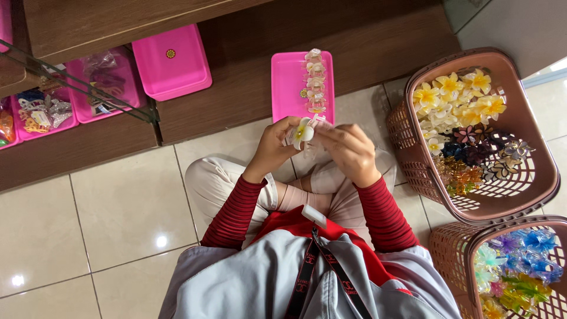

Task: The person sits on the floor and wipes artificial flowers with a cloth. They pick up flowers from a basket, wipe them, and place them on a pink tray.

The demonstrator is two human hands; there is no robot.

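Note:
My left hand (275, 146) grips a white flower-shaped hair clip with a yellow centre (303, 132). My right hand (348, 147) is closed beside it, its fingers pinching a small clear wrapper at the clip's right side. Both hands hover over my lap, just in front of a pink tray (288, 88). On the tray's right half lies a row of several wrapped flower clips (315, 81).
A brown basket (534, 189) of yellow, white and dark flower clips stands at the right; a second basket (455, 248) of bright clips sits below it. Pink bins (171, 62) of accessories line a low wooden shelf (88, 145). I sit on pale floor tiles.

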